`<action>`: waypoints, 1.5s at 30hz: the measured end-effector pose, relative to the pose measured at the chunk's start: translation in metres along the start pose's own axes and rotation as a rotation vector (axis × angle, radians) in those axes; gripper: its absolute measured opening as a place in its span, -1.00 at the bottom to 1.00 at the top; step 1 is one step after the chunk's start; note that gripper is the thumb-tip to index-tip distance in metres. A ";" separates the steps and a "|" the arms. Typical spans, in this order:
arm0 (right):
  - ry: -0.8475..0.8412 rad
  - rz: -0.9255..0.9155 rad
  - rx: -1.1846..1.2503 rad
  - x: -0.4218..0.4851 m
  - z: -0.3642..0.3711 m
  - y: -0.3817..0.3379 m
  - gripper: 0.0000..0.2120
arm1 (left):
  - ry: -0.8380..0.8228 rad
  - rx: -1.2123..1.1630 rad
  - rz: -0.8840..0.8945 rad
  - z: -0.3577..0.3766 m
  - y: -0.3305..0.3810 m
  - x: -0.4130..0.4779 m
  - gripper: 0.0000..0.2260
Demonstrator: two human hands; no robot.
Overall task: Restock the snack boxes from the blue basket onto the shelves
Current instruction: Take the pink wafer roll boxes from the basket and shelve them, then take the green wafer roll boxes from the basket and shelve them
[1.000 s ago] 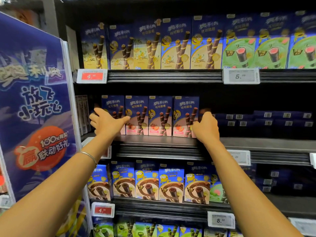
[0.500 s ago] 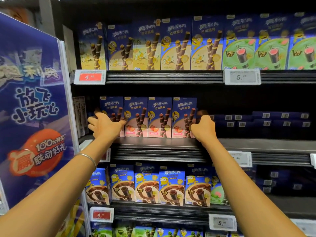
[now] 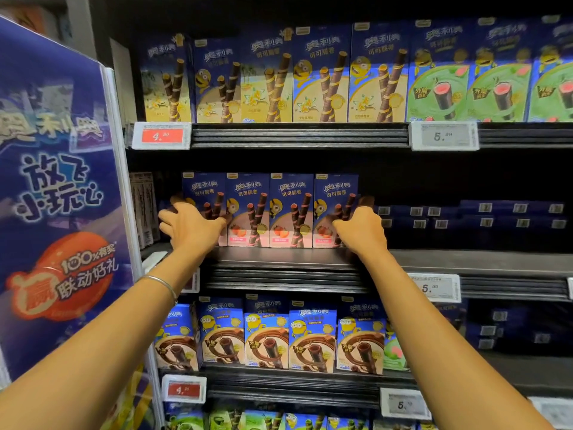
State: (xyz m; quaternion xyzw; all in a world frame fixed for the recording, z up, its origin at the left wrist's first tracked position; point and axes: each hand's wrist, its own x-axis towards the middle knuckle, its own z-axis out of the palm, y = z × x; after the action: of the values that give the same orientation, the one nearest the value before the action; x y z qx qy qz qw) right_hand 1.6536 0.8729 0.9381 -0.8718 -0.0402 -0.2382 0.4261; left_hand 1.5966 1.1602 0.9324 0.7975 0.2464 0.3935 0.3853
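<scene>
Fingers (image 3: 173, 201) of the left hand (image 3: 190, 226) curl around the outer left edge of a row of 4 strawberry snack boxes (image 3: 269, 211), while the right hand (image 3: 361, 229) wraps the outer right edge; both hands are closed on the row, squeezing it between them as 1 block. The boxes stand upright, side by side and touching, on the middle shelf (image 3: 279, 259), set back from its front lip. To their right, further back on that shelf, lie dark blue boxes (image 3: 483, 215) stacked flat. The upper shelf (image 3: 297, 135) carries vanilla and green-fronted boxes above 2 price tags (image 3: 161, 135); the lower shelf (image 3: 294, 380) holds chocolate ones. A blue promotional panel (image 3: 59, 197) stands at the left. A thin bangle (image 3: 161, 285) circles the left wrist. The blue basket is not in this head view.

Such cartons are probably light, stiff card with a smooth printed finish, so a row gripped only at its ends could buckle in the middle. Even inward pressure low on the 2 end boxes, sliding instead of lifting, seems the safer hold.
</scene>
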 end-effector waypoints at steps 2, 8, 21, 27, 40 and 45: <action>-0.002 -0.003 -0.014 -0.001 0.002 -0.001 -0.76 | 0.004 -0.005 0.005 0.000 0.000 0.001 -0.19; -0.004 0.007 -0.012 -0.001 0.002 -0.001 -0.78 | 0.021 -0.002 0.016 0.002 -0.003 0.002 -0.16; 0.006 -0.012 0.077 -0.003 0.001 0.002 -0.76 | 0.004 0.013 0.042 0.000 -0.012 0.008 -0.24; -0.018 0.036 0.246 -0.005 -0.004 0.006 -0.73 | -0.013 -0.024 -0.028 -0.007 -0.006 0.001 -0.09; 0.088 -0.233 0.521 -0.118 -0.029 0.007 -0.60 | 0.029 -0.565 0.421 -0.011 -0.017 -0.128 -0.40; 0.043 -0.136 0.588 -0.183 -0.042 0.067 -0.74 | -0.044 -0.633 0.437 0.021 -0.057 -0.224 -0.59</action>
State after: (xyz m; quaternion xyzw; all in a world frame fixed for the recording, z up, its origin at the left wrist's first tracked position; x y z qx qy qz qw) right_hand 1.4944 0.8228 0.8287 -0.7011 -0.1568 -0.2629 0.6440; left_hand 1.4814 1.0286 0.7796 0.6810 -0.0713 0.5058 0.5248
